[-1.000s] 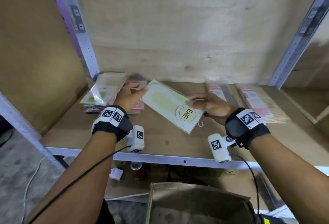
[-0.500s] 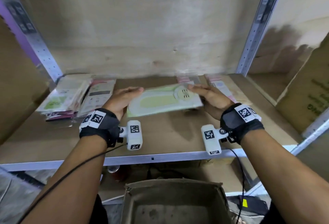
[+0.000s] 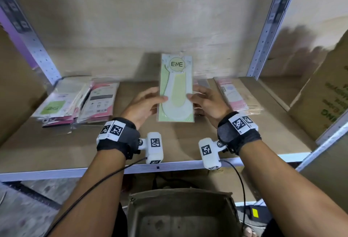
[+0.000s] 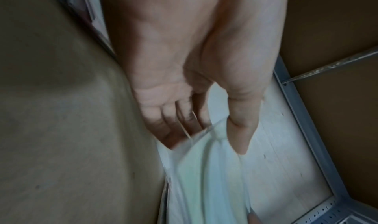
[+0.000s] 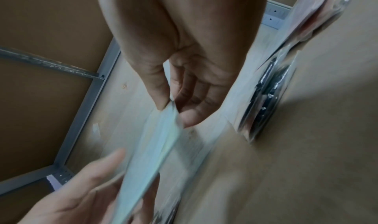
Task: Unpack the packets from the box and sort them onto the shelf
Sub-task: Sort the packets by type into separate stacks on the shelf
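A pale green packet (image 3: 176,88) with a round "ENE" label stands upright above the middle of the shelf board (image 3: 180,142). My left hand (image 3: 148,103) pinches its left edge, thumb on the front. My right hand (image 3: 204,101) pinches its right edge the same way. In the left wrist view the packet (image 4: 206,175) sits between thumb and fingers (image 4: 184,117). The right wrist view shows the packet (image 5: 151,148) edge-on, pinched by my right hand (image 5: 174,104). The brown box (image 3: 184,216) stands open below the shelf; its visible floor looks bare.
A pile of pink and green packets (image 3: 75,103) lies at the shelf's left end. Another stack of pink packets (image 3: 237,93) lies at the right end. Metal uprights (image 3: 267,27) frame the bay. A printed carton (image 3: 323,93) fills the bay to the right.
The green packet has turned from lying sideways to standing upright with the label on top. Both hands have shifted to its long edges near the shelf's middle.
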### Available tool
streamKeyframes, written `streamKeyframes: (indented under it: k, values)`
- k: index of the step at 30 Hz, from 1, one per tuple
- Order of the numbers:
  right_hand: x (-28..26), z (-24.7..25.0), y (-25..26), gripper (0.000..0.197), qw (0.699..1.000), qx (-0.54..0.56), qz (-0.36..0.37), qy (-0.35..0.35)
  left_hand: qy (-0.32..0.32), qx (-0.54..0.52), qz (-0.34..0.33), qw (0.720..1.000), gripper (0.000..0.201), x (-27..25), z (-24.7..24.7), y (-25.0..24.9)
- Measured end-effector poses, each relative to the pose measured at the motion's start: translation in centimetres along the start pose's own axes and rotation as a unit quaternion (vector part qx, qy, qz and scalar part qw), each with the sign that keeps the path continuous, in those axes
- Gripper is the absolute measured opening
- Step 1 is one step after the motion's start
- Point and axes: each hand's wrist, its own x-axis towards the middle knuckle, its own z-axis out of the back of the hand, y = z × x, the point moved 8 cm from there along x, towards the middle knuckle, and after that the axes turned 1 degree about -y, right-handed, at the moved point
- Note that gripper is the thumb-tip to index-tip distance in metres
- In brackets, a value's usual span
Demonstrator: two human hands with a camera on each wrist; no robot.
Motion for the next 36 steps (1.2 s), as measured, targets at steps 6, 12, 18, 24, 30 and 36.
streamKeyframes:
  k: [6,12,18,24,30,36]
  values:
    - [0.2,-0.6,-0.4,0.031,0.996,-0.073,0.013,0.048,-0.099,-0.063,-0.044,0.992,0.038,0.2,2.9,-1.0]
    - [0.4,-0.3,-0.9,0.017,0.991,-0.125,0.001,0.055,-0.102,-0.020,-0.009,0.995,0.023,0.0,4.3,-0.1]
    - [-0.2,0.0,-1.9,0.036,0.986,-0.130,-0.079,0.069,-0.220,-0.073,0.041,0.972,0.011,-0.6,7.0,1.5]
    - [-0.6,1.0,-1.3,0.035,0.997,0.006,-0.081,-0.008,-0.219,-0.116,0.071,0.966,0.010,-0.7,7.0,2.2]
    - [-0.8,3.3,-0.7,0.029,0.990,0.056,-0.065,-0.108,-0.164,-0.104,0.095,0.976,0.021,-0.5,6.0,2.5]
    - [-0.8,3.2,-0.7,0.028,0.992,0.044,-0.057,-0.102,-0.192,-0.066,0.071,0.977,0.023,-0.7,5.7,2.0]
